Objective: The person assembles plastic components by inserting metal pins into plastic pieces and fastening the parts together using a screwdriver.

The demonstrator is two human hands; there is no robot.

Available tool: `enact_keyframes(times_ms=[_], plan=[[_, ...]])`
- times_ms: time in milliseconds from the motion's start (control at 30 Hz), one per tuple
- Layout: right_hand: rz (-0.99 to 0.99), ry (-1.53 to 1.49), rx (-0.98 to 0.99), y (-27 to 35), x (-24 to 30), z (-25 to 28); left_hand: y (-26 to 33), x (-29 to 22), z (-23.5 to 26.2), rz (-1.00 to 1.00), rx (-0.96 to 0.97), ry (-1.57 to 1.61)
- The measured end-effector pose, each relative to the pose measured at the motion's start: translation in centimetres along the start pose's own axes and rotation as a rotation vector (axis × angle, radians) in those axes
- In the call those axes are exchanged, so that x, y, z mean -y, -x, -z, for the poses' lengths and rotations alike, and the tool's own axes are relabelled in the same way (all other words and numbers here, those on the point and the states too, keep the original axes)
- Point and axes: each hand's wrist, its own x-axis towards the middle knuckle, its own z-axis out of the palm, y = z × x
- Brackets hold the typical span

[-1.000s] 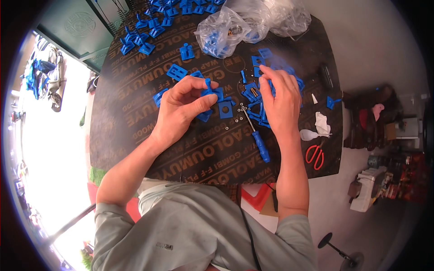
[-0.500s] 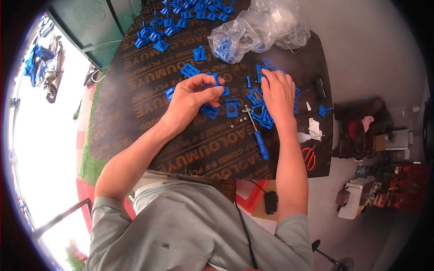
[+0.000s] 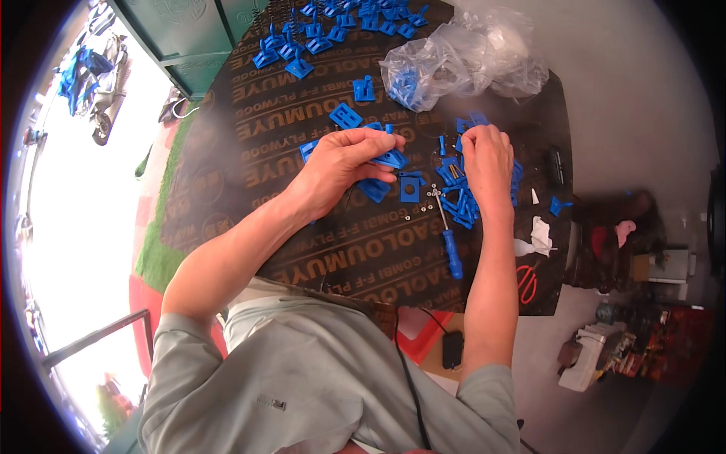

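My left hand (image 3: 344,165) is closed, thumb against fingers, around a blue plastic part (image 3: 392,159) with a flat plate and a small upright peg. Below that hand lies another blue plate (image 3: 373,189), partly covered by the fingers. My right hand (image 3: 490,163) is over a heap of small blue plastic pieces (image 3: 460,206), fingertips drawn together and pointing down. Blue shows at those fingertips, but whether they grip a piece is hidden. Between the hands lies a blue plate with a round hole (image 3: 410,189). Several small metal nuts (image 3: 432,192) are scattered beside it.
A blue-handled screwdriver (image 3: 452,253) lies nearest me. Orange-handled scissors (image 3: 527,284), crumpled white paper (image 3: 541,235) and a black pen (image 3: 558,165) are at the right. Clear plastic bags (image 3: 469,60) and many blue assemblies (image 3: 333,34) with dark springs occupy the far side.
The whole view has shifted, with the table appearing farther right and lower. My right hand's fingers have drawn together over the heap. My left hand has turned the blue part, showing its plate more.
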Motion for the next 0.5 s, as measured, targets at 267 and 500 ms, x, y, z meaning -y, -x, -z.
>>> enact_keyframes(times_ms=[267, 500], plan=[[-0.125, -0.451, 0.0, 1.6, 6.3, 4.9, -0.1, 0.0, -0.3, -0.003, -0.043, 0.041], [0.191, -0.688, -0.068, 2.9, 10.9, 5.4, 0.0, 0.3, 0.3, -0.013, -0.055, 0.056]])
